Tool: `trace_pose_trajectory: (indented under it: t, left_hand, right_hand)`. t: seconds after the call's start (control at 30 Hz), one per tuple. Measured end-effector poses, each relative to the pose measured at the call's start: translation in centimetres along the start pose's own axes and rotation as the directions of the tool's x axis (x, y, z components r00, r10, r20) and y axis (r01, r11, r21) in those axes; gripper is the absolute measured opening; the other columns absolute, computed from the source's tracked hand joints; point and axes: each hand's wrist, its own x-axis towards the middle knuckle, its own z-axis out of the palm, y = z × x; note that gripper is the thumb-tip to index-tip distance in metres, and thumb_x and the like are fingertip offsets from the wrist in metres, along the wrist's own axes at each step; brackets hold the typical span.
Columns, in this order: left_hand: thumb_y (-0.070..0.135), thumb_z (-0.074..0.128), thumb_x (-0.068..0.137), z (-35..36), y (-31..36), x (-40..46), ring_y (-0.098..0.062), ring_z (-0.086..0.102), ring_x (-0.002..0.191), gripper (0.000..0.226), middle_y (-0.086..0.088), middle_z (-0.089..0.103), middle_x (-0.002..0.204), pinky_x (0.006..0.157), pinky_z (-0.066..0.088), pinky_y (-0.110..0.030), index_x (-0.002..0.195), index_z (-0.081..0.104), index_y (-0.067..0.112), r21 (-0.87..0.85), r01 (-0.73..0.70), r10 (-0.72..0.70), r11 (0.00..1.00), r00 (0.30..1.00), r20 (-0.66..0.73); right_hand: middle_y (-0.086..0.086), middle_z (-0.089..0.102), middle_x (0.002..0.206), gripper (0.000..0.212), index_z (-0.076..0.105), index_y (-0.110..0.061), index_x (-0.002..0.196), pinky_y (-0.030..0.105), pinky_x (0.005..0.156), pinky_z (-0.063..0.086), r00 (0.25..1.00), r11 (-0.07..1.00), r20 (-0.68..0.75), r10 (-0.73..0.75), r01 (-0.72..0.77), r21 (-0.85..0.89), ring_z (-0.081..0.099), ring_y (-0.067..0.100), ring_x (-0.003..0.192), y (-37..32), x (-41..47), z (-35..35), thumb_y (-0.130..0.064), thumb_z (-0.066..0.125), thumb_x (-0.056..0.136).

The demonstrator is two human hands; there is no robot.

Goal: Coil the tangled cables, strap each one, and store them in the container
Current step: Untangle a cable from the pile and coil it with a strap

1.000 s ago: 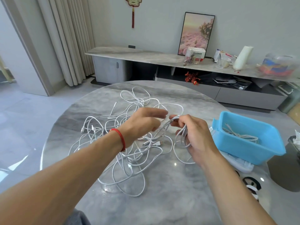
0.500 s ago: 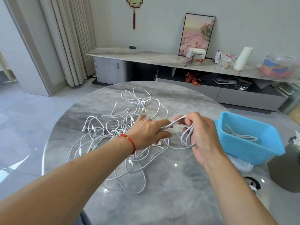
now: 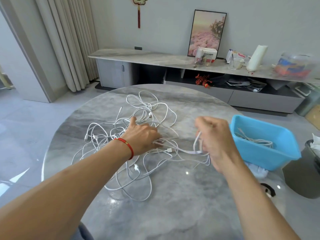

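You are in a pale grey room with a curtain (image 3: pixel 69 42) on the left and a long low sideboard (image 3: pixel 173 61) against the far wall, where a framed flower picture (image 3: pixel 207 32) leans. In front of you is a round grey marbled worktop (image 3: pixel 173 205).

Spread over the middle of that worktop lies the tangle of white cables (image 3: pixel 131 135), loops overlapping one another, with several plugs showing among them. At the worktop's right edge sits the blue container (image 3: pixel 270 153), and one coiled white cable (image 3: pixel 254 140) already lies inside it. Under the container's near corner a crumpled clear bag (image 3: pixel 258 170) shows.

Your left hand (image 3: pixel 142 135), with a red string bracelet (image 3: pixel 125 146) on its wrist, lies palm down on the tangle; its fingers reach into the strands on the right side, and you cannot tell whether that grip has closed on any of them. Your right hand (image 3: pixel 214 141) is raised just left of the container, its grip curled round a few loops of white cable (image 3: pixel 197 144) that hang from it and trail back to the tangle.
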Motion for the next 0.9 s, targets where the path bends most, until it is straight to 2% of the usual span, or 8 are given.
trace_pose_trajectory:
  t: [0.1, 0.23, 0.3, 0.4, 0.57, 0.67, 0.8, 0.9]
  left_hand:
    - [0.068, 0.039, 0.095, 0.4, 0.0, -0.2, -0.014, 0.058, 0.106, 0.041, 0.013, 0.059, 0.108, 0.094, 0.032, -0.046, 0.117, 0.059, 0.04, 0.016, 0.009, -0.009, 1.0, 1.0, -0.027]
    - [0.063, 0.042, 0.096, 0.6, 0.1, -0.2, -0.011, 0.06, 0.103, 0.033, 0.015, 0.064, 0.107, 0.087, 0.03, -0.042, 0.117, 0.058, 0.044, -0.06, 0.02, -0.027, 0.998, 0.993, -0.117]
    - [0.06, 0.046, 0.095, 0.5, 0.1, -0.2, -0.01, 0.062, 0.1, 0.027, 0.015, 0.066, 0.101, 0.086, 0.03, -0.042, 0.113, 0.059, 0.045, -0.102, 0.023, -0.04, 0.995, 0.984, -0.172]
    - [0.066, 0.047, 0.088, 0.4, 0.2, -0.3, -0.009, 0.061, 0.092, 0.033, 0.013, 0.065, 0.087, 0.089, 0.033, -0.044, 0.105, 0.067, 0.046, -0.149, 0.029, -0.061, 0.988, 0.974, -0.219]
    - [0.067, 0.046, 0.088, 1.3, -0.4, -0.5, -0.013, 0.062, 0.091, 0.043, 0.011, 0.061, 0.083, 0.093, 0.034, -0.044, 0.086, 0.068, 0.03, -0.184, 0.023, -0.066, 0.983, 0.971, -0.23]
    - [0.066, 0.043, 0.094, 2.0, -1.4, -0.5, -0.011, 0.059, 0.103, 0.043, 0.014, 0.059, 0.097, 0.096, 0.03, -0.045, 0.096, 0.066, 0.031, -0.19, 0.061, -0.087, 0.98, 0.987, -0.132]
    - [0.063, 0.041, 0.097, 2.5, -1.8, -0.5, -0.012, 0.057, 0.108, 0.039, 0.014, 0.06, 0.107, 0.1, 0.028, -0.045, 0.109, 0.065, 0.035, -0.23, 0.076, -0.109, 0.97, 0.985, -0.135]
    - [0.059, 0.046, 0.097, 2.6, -1.7, -0.5, -0.012, 0.054, 0.113, 0.035, 0.015, 0.059, 0.111, 0.102, 0.027, -0.046, 0.118, 0.063, 0.038, -0.247, 0.076, -0.109, 0.966, 0.987, -0.122]
  right_hand:
    - [-0.008, 0.043, 0.047, 0.04, 0.041, -0.012, 0.061, 0.022, 0.047, 0.032, 0.994, 0.871, 0.074, -0.077, 0.103, -0.48, 0.039, 0.01, 0.049, 1.5, -0.2, 1.4, -0.04, 0.064, 0.078]
    - [-0.008, 0.055, 0.075, 0.031, 0.041, -0.023, 0.079, 0.023, 0.052, 0.028, 0.986, 0.759, 0.167, 0.015, 0.098, -0.643, 0.045, 0.005, 0.067, 2.5, -0.1, 1.9, -0.038, 0.068, 0.081]
    - [-0.007, 0.056, 0.083, 0.033, 0.039, -0.027, 0.088, 0.023, 0.054, 0.029, 0.973, 0.737, 0.231, 0.033, 0.132, -0.663, 0.049, 0.013, 0.075, 2.7, -0.4, 2.5, -0.036, 0.07, 0.081]
    - [-0.013, 0.055, 0.08, 0.034, 0.046, -0.032, 0.098, 0.033, 0.061, 0.035, 0.959, 0.712, 0.285, 0.007, 0.195, -0.674, 0.054, 0.021, 0.084, 2.6, -1.1, 3.8, -0.044, 0.073, 0.082]
    - [0.001, 0.055, 0.06, 0.034, 0.067, -0.022, 0.071, 0.034, 0.059, 0.036, 0.954, 0.779, 0.269, -0.129, 0.265, -0.568, 0.053, 0.02, 0.068, 1.5, -0.5, 2.9, -0.05, 0.068, 0.088]
    - [0.0, 0.051, 0.052, 0.033, 0.065, -0.016, 0.063, 0.032, 0.059, 0.035, 0.97, 0.92, 0.22, -0.101, 0.175, -0.351, 0.045, 0.01, 0.053, 0.8, -0.4, 1.0, -0.035, 0.07, 0.089]
    - [-0.004, 0.045, 0.05, 0.039, 0.056, -0.007, 0.063, 0.03, 0.056, 0.032, 0.961, 0.94, 0.261, -0.094, 0.172, -0.296, 0.038, 0.007, 0.05, 0.4, -0.6, -0.3, -0.03, 0.069, 0.091]
    - [0.002, 0.041, 0.054, 0.042, 0.043, -0.007, 0.058, 0.029, 0.054, 0.029, 0.976, 0.967, 0.184, -0.114, 0.152, -0.206, 0.035, 0.01, 0.052, 0.0, -0.7, -0.6, -0.034, 0.064, 0.083]
